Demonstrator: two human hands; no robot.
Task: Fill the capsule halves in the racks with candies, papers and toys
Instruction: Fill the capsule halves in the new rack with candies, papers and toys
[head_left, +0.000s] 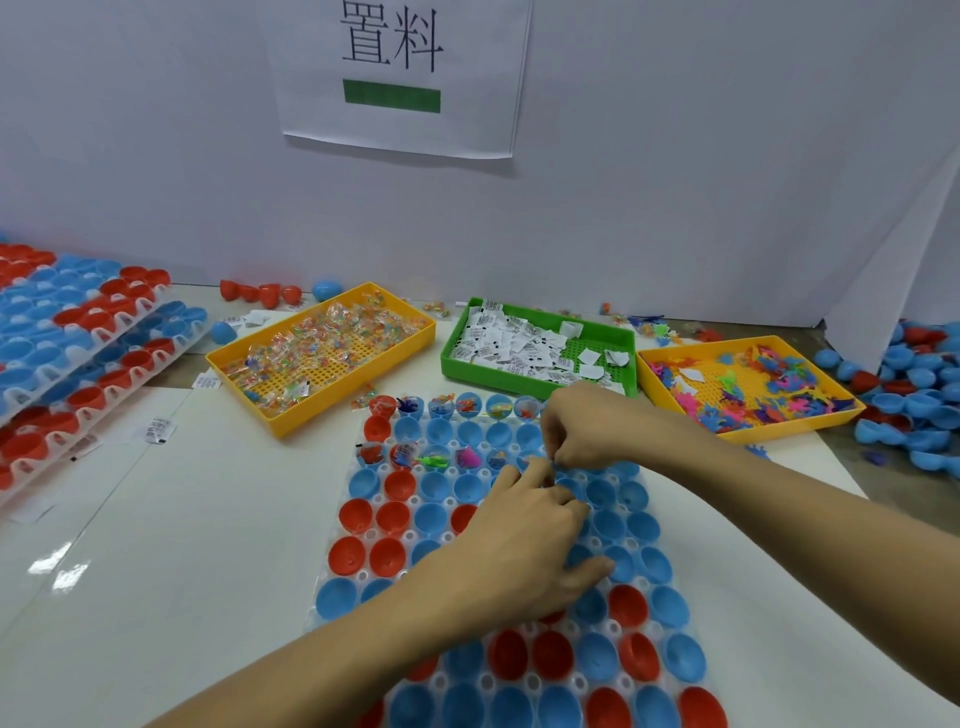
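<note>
A clear rack (332, 566) of blue and red capsule halves lies in front of me. Several halves in its first and third rows (436, 457) hold toys and papers. My left hand (530, 535) and my right hand (582, 431) meet over the rack's upper right part, fingertips pinched together on something small that I cannot make out. Behind the rack stand a yellow tray of wrapped candies (322, 348), a green tray of folded papers (535, 343) and a yellow tray of coloured toys (748, 384).
Stacked racks of capsule halves (78, 343) sit at the left. Loose blue and red halves (914, 395) are heaped at the right beside a white partition. A few loose capsules (270, 293) and papers lie near the back wall.
</note>
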